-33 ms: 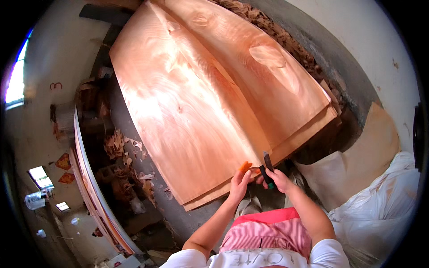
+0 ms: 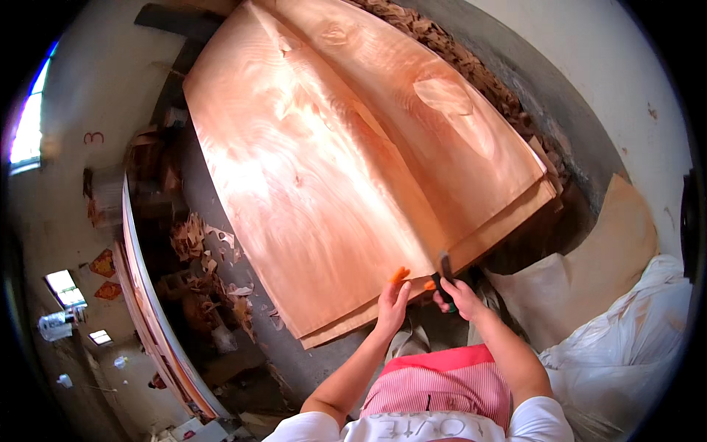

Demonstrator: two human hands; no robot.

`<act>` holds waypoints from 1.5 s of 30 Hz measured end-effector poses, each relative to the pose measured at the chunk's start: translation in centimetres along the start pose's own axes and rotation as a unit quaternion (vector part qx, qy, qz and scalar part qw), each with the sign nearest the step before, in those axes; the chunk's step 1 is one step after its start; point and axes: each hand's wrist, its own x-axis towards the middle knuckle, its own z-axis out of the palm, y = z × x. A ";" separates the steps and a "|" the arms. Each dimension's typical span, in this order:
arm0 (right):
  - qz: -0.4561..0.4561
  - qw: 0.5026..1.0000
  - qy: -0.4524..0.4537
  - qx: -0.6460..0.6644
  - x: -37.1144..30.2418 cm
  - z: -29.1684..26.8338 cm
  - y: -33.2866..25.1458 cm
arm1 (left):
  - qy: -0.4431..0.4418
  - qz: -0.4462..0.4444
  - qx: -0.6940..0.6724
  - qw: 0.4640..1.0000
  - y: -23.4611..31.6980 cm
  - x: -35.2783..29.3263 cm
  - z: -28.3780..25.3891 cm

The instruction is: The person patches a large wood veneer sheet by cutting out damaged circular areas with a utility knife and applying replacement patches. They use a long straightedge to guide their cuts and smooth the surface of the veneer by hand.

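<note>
A large sheet of pale reddish wood veneer [image 2: 324, 199] lies in front of me on a stack, with a long raised ridge along its middle. My left hand [image 2: 393, 303] is at its near edge, thumb apart from the fingers, holding nothing that I can see. Orange covers show on its fingertips. Beside it, my right hand [image 2: 458, 297] is closed round a dark knife-like tool [image 2: 445, 267] with a black handle and a bit of green at its lower end. The tool points away from me, by the near edge of the ridge. Another orange fingertip shows next to the handle.
Torn veneer scraps [image 2: 213, 258] litter the floor left of the stack, and more scraps [image 2: 471, 62] line its far right side. A bent tan sheet [image 2: 596, 258] and white plastic sheeting [image 2: 626, 339] are at my right. Long boards [image 2: 158, 317] stand at the left.
My left hand has moved slightly left, away from the tool. The tool has turned a little in my right hand, and its green end is now mostly hidden.
</note>
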 end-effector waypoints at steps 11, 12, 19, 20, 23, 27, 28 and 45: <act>-0.267 0.712 0.421 -0.495 -9.7 -10.1 -4.5 | 0.039 -0.002 0.429 0.902 -10.3 -3.0 -5.4; -0.268 0.677 0.441 -0.525 -11.3 -11.9 -4.6 | 0.034 -0.008 0.429 0.903 -10.8 -3.5 -5.6; -0.257 0.503 0.532 -0.631 -20.1 -12.6 -8.8 | 0.001 -0.043 0.417 0.908 -9.0 -4.8 -4.5; -0.232 0.495 0.543 -0.637 -20.3 -13.1 -9.0 | -0.001 -0.045 0.416 0.908 -8.9 -5.0 -4.4; -0.222 0.511 0.566 -0.607 -19.5 -11.3 -11.8 | -0.006 -0.050 0.415 0.908 -8.2 -5.0 -3.8; -0.302 0.484 0.549 -0.611 -17.4 -11.2 -15.1 | 0.007 -0.023 0.415 0.909 -7.4 -4.6 -3.6; -0.310 0.475 0.547 -0.616 -16.7 -10.9 -16.0 | 0.011 -0.005 0.426 0.905 -7.4 -4.5 -3.5; -0.324 0.716 0.382 -0.487 -5.0 -6.5 -3.4 | -0.076 -0.061 0.365 0.926 -14.6 -4.6 -7.8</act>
